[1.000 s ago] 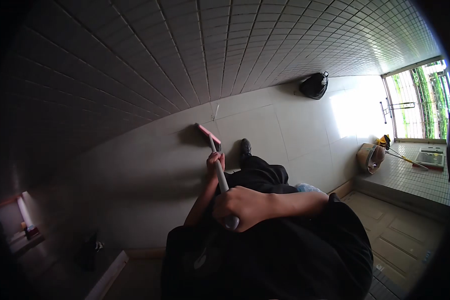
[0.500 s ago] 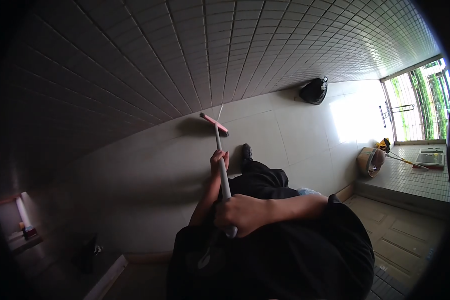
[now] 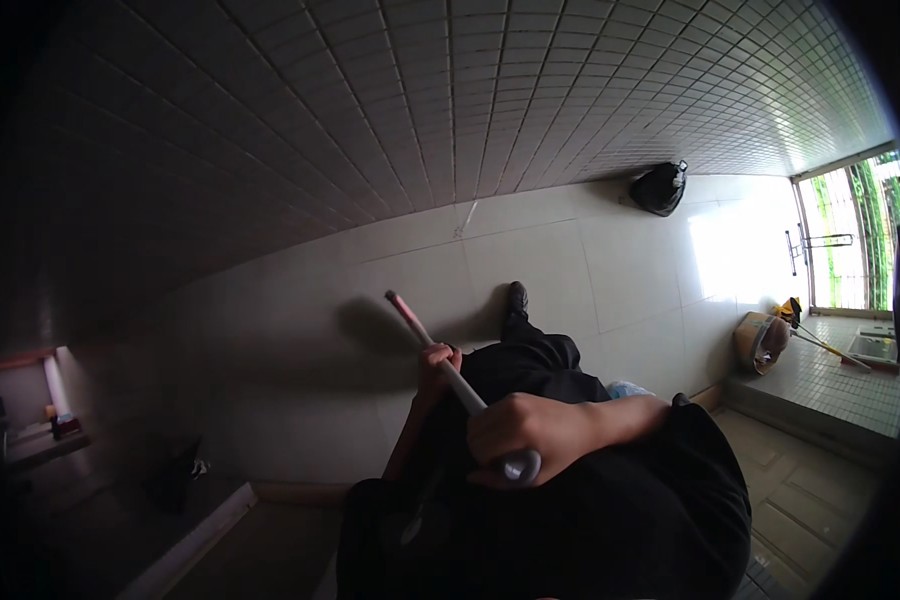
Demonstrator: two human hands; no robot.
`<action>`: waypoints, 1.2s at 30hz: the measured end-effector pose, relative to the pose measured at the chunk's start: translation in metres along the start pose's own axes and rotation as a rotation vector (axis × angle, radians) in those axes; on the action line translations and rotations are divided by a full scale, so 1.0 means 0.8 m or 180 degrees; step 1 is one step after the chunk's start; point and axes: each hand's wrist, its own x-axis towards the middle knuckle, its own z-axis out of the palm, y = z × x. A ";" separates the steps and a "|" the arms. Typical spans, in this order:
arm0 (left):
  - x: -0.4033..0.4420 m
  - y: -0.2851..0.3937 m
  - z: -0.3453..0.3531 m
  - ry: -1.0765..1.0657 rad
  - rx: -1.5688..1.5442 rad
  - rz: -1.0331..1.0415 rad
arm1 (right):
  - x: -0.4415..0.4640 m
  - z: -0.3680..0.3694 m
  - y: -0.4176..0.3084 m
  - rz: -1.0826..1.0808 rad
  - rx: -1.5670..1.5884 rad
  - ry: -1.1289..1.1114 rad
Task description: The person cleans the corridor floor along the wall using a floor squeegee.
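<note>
Both of my hands are wrapped around the grey pole of a long-handled broom [image 3: 460, 385] with a narrow pink head [image 3: 406, 312]. My right hand [image 3: 515, 428] is closed near the rounded top end, close to my body. Further down, nearer the head, my left hand [image 3: 439, 362] grips the same pole. The head is seen nearly end-on, with a dark shadow beside it on the pale tiled floor [image 3: 540, 255]. Its underside is hidden, and I cannot tell whether it touches the floor.
A tiled wall [image 3: 450, 100] runs along the far side. A black bag [image 3: 659, 190] stands against it. To the right, a basket [image 3: 753, 342] and a yellow-handled tool [image 3: 820, 345] are by a tiled ledge [image 3: 820, 395], below a barred window [image 3: 850, 235]. My shoe [image 3: 517, 298] is on the floor.
The broom head has drawn back from the wall towards me and turned from broadside to nearly end-on. My right hand has moved right and the pole slants more. Both hands keep their grip.
</note>
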 end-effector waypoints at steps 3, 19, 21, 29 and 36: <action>-0.031 -0.009 -0.016 0.0074 0.0153 -0.0198 | -0.005 0.000 0.031 -0.0087 0.0290 0.0116; -0.194 -0.121 -0.066 -0.0404 0.0642 -0.1418 | 0.011 0.082 0.172 0.0578 0.0704 -0.0211; -0.190 -0.120 -0.065 -0.0305 0.0362 -0.1310 | 0.016 0.077 0.170 0.0597 0.0665 -0.0170; -0.162 -0.119 -0.054 -0.0405 0.0174 -0.1179 | 0.020 0.065 0.138 0.0625 0.0351 -0.0273; -0.090 -0.104 -0.022 -0.0468 0.0249 -0.0772 | 0.006 0.027 0.111 0.0706 0.0059 0.0085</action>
